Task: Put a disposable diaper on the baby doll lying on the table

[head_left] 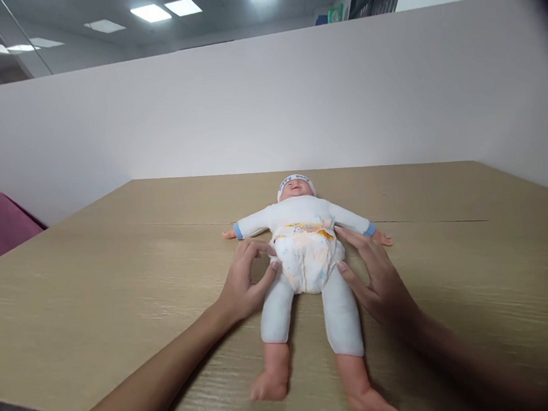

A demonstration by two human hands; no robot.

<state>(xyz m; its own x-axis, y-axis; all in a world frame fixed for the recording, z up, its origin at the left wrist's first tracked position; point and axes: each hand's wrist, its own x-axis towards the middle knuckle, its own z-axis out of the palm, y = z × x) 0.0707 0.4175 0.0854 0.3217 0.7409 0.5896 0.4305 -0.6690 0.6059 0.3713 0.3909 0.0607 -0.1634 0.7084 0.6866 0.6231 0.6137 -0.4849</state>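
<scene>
A baby doll (298, 211) in a white suit with blue cuffs and a printed headband lies on its back, feet toward me and arms spread. Round its hips is a white diaper (304, 263) with an orange printed waistband. At the diaper's left side, my left hand (248, 278) has its thumb and index fingertip close together on the edge. My right hand (376, 276) rests at the opposite side, fingers and thumb apart, their tips touching the diaper's side near the waist and leg.
The doll lies on a wood-grain table (118, 289) with a thin seam running across it. Behind the table rises a white partition (266, 110). Something pink (0, 223) stands beyond the left edge.
</scene>
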